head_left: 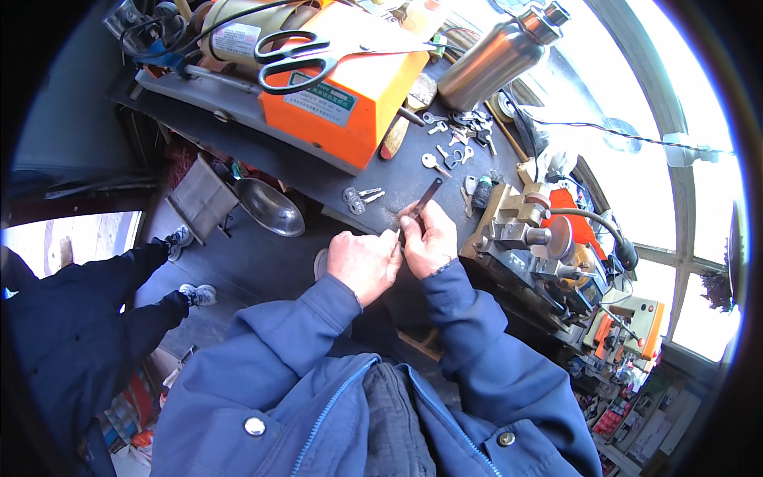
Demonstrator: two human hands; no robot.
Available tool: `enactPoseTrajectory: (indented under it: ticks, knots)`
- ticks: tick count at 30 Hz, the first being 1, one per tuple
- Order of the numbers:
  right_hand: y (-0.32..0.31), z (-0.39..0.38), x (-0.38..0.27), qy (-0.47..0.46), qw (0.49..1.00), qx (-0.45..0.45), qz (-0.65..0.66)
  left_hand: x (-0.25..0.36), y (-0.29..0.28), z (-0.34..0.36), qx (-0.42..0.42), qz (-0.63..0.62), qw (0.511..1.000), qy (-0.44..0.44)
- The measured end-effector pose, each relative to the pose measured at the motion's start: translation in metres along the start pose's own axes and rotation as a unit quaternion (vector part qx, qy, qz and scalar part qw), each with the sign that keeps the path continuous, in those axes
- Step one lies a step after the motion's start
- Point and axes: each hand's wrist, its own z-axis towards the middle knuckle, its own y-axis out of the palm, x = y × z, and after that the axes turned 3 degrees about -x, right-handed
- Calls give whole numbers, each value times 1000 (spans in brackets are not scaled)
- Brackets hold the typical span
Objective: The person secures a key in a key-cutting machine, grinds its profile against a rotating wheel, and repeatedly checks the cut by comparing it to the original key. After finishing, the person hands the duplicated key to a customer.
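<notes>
Both my hands are close together just off the bench's front edge. My right hand (431, 241) is closed around a slim, flat, dark metal tool (430, 193), whose far end points up and away to the right. Right beside it, my left hand (364, 261) is closed, knuckles up; what its fingers grip is hidden. On the bench beyond my hands lies a small bunch of keys with dark heads (355, 200). A single silver key (434, 164) rests farther right, near a loose pile of keys (474, 126).
An orange machine (350, 87) with black-handled scissors (298, 62) on top fills the far bench. A steel bottle (501, 60) stands behind the keys. To the right is a key-cutting machine (524, 226). At left are a metal bowl (270, 208), a stool (203, 199) and another person (71, 318).
</notes>
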Motion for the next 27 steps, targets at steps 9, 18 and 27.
enactPoseTrajectory:
  ticks: [9,18,27]
  knots:
    - [-2,0,2,38,997,-53,47,-5,-2,0,-15,-27,999,-7]
    - [2,-3,1,104,986,-35,129,-4,-7,1,-29,-13,999,-5]
    - [-1,-8,-5,104,986,-39,123,-14,25,-18,-174,-800,503,-276]
